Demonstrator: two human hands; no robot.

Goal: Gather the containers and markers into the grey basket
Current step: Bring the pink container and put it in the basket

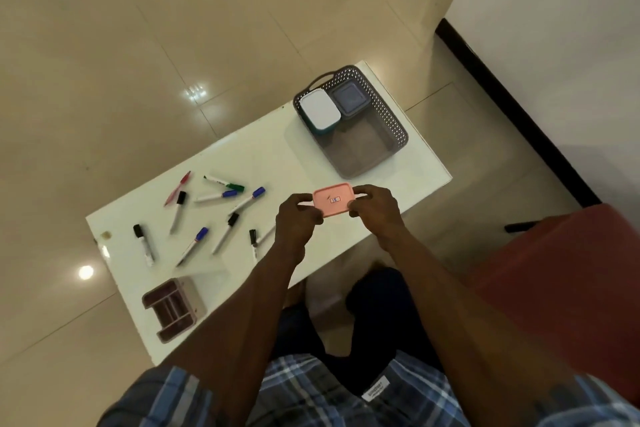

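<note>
Both hands hold the pink container (pixel 333 200) above the table (pixel 242 156), near the basket (pixel 398 128). Left hand (pixel 297 217) pinches its left end, right hand (pixel 374 206) its right end, fingers closed on the rim. The basket's far end already holds a white-lidded tub (pixel 319 108) and a grey tub (pixel 348 97). Risk: the grip is on the edges only, so the lid could separate or the container tilt and drop. Markers (pixel 207 215) lie scattered to the left; a careless sweep could roll them off.

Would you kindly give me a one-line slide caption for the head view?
Both hands hold a pink container near the grey basket; markers lie scattered on the white table.
</note>
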